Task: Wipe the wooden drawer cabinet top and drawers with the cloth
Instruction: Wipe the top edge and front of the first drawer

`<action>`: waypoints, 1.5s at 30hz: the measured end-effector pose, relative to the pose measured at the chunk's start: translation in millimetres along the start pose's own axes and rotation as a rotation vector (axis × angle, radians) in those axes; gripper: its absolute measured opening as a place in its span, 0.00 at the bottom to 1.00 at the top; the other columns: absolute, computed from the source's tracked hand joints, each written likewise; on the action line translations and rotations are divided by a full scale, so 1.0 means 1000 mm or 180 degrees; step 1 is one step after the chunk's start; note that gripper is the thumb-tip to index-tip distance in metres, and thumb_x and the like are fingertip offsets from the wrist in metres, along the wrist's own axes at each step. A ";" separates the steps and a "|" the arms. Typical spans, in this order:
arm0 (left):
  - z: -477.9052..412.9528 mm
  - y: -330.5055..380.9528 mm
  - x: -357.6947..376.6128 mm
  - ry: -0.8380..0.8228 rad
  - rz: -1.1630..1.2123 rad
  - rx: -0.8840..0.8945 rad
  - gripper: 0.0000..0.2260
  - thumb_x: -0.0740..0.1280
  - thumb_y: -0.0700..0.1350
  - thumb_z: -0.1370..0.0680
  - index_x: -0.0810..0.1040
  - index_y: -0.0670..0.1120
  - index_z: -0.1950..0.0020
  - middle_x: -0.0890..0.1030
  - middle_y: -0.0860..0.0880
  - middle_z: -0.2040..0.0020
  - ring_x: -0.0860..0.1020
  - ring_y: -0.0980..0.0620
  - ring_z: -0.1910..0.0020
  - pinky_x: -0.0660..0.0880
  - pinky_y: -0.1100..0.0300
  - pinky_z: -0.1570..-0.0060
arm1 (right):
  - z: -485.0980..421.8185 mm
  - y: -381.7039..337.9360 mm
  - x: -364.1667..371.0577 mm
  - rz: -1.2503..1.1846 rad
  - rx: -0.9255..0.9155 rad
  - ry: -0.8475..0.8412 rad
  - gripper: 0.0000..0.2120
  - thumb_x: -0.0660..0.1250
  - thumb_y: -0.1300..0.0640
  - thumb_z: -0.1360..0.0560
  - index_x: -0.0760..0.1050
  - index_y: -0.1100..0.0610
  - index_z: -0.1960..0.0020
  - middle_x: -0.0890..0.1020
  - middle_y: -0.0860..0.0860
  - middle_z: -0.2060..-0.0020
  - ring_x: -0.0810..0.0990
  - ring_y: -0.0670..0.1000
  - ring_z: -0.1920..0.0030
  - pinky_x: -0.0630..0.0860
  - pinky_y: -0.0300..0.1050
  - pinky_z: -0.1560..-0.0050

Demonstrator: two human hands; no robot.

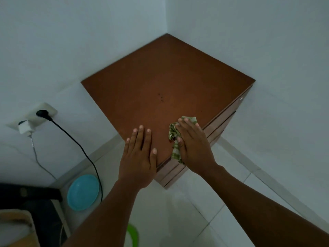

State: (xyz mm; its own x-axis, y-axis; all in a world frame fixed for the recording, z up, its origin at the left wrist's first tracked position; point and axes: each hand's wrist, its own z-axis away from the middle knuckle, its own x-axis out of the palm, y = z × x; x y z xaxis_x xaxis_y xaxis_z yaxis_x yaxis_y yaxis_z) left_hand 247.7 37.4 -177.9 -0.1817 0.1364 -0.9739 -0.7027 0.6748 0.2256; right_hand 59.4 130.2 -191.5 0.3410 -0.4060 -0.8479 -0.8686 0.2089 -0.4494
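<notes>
A brown wooden drawer cabinet (160, 82) stands in the corner of two white walls, its flat top facing me. Its drawer fronts (222, 122) show along the right side below the top edge. My right hand (192, 143) lies flat on a green and white checked cloth (173, 132), pressing it onto the near right edge of the top. My left hand (138, 155) rests flat with fingers apart on the near corner of the top, holding nothing. A few small dark specks (161, 97) sit near the middle of the top.
A wall socket (38, 113) on the left wall holds a black plug and cable (83, 150) and a white charger (25, 128). A blue plate (82, 192) lies on the tiled floor at left. A green round item (133, 236) lies on the floor below my arms. Dark furniture (28, 195) stands at bottom left.
</notes>
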 end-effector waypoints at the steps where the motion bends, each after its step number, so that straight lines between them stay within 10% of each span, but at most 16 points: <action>1: 0.000 0.000 0.000 0.0045 0.0017 0.0009 0.30 0.40 0.59 0.17 0.47 0.49 0.17 0.45 0.48 0.16 0.40 0.50 0.18 0.40 0.51 0.21 | 0.000 0.001 0.002 0.0000 -0.0029 0.0067 0.24 0.50 0.51 0.16 0.69 0.57 0.25 0.70 0.53 0.25 0.62 0.52 0.21 0.56 0.55 0.20; 17: -0.003 -0.008 0.026 0.1156 0.0614 0.0318 0.31 0.42 0.57 0.19 0.66 0.48 0.21 0.64 0.49 0.20 0.55 0.51 0.19 0.45 0.54 0.21 | -0.002 0.026 0.039 -0.0191 -0.0777 0.1443 0.23 0.49 0.50 0.16 0.75 0.57 0.31 0.80 0.54 0.35 0.74 0.54 0.30 0.63 0.53 0.26; 34: 0.071 0.027 0.086 0.2142 -0.0978 0.1148 0.28 0.59 0.49 0.18 0.62 0.38 0.21 0.62 0.40 0.20 0.56 0.44 0.19 0.56 0.45 0.21 | 0.000 0.023 0.028 -0.0014 -0.0703 0.1050 0.26 0.46 0.49 0.17 0.75 0.60 0.33 0.80 0.57 0.36 0.74 0.58 0.31 0.63 0.54 0.27; 45: 0.085 0.044 0.112 0.1904 -0.1439 0.0444 0.30 0.61 0.48 0.22 0.63 0.37 0.22 0.64 0.37 0.21 0.63 0.40 0.22 0.60 0.45 0.23 | -0.001 0.029 0.024 0.0076 -0.0813 0.0920 0.29 0.44 0.47 0.18 0.74 0.61 0.32 0.79 0.58 0.36 0.74 0.59 0.31 0.63 0.56 0.26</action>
State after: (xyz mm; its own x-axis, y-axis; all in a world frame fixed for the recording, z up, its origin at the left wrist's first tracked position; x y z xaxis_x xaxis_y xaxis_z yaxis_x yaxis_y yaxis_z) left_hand 254.9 144.3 -279.0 -0.2667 -0.5644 -0.7812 -0.7110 0.6624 -0.2359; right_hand 42.4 125.3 -224.7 0.2358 -0.6454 -0.7265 -0.9491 0.0077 -0.3150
